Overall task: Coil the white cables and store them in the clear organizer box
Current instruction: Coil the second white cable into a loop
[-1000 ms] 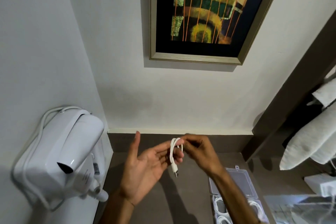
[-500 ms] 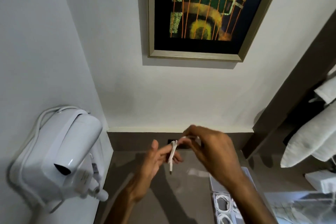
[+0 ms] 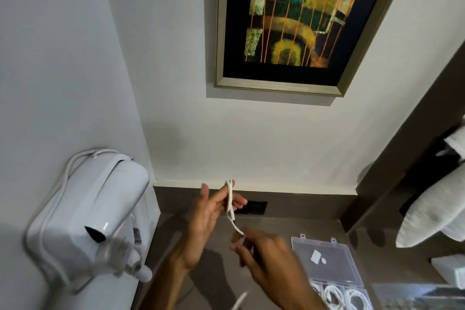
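A short white cable [image 3: 229, 199] is looped over the raised fingers of my left hand [image 3: 206, 221], which is held up above the brown counter. My right hand [image 3: 266, 259], blurred, sits lower and to the right, pinching the cable's loose end near its fingertips. The clear organizer box [image 3: 327, 267] lies open on the counter at the lower right, lid flipped back. Several coiled white cables [image 3: 334, 294] rest in its compartments.
A white wall-mounted hair dryer [image 3: 93, 219] juts out at the left. A framed painting [image 3: 297, 22] hangs on the wall ahead. Rolled white towels [image 3: 432, 211] sit on a dark shelf at the right. A dark socket plate [image 3: 251, 207] is in the backsplash.
My right hand has dropped from the top of the coil to below it, pulling the cable's end down. My left hand has turned more upright with the loops still on its fingers.
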Motion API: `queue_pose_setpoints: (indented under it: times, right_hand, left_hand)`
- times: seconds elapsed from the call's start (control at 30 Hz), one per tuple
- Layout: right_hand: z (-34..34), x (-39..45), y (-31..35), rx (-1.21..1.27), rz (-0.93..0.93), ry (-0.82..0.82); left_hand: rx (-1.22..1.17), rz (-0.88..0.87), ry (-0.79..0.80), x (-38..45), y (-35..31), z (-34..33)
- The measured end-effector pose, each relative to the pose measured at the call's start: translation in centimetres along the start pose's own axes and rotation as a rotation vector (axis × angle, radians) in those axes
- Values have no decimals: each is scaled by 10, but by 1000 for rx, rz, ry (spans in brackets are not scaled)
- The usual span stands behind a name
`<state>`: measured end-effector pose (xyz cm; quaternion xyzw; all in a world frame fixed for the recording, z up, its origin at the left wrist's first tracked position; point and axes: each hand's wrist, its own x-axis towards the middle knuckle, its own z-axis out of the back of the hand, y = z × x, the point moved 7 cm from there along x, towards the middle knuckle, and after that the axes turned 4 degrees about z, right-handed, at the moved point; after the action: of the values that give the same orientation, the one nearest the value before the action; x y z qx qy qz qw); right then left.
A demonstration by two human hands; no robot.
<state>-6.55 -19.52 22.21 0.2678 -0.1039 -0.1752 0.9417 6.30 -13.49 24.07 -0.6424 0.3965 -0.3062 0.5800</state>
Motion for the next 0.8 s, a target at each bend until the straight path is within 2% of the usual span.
queue_pose_setpoints:
  times: [0.1,0.17,0.27,0.33,0.43,0.5,0.57,0.63,0.73,0.8]
  right_hand:
    - [61,4,18,-213,94,-179]
    - [98,12,22,-224,203,-302]
    - [120,40,4,-131,272,-325]
    - [113,60,-22,28,222,-292]
    - [78,66,-54,400,131,-270]
    - [43,53,-58,551,125,-245]
    - [9,36,-48,570,104,-190]
    - [-13,21,-36,423,69,-152]
    - [-15,1,-13,49,111,-110]
    - [6,-6,5,-168,174,-111]
  left_hand:
    - [102,41,-19,1,19,-3]
    - [66,52,11,-6,22,-11]
    - [49,61,94,-10,23,-27]
    - [-11,48,195,-13,16,-40]
    - [-172,32,270,-13,11,-43]
    - [-281,8,261,-11,6,-36]
    - [-338,6,211,-9,3,-30]
    - [-275,-3,100,-7,7,-20]
    - [-58,-14,-82,-3,11,-2]
    - [31,8,-96,-3,15,-1]
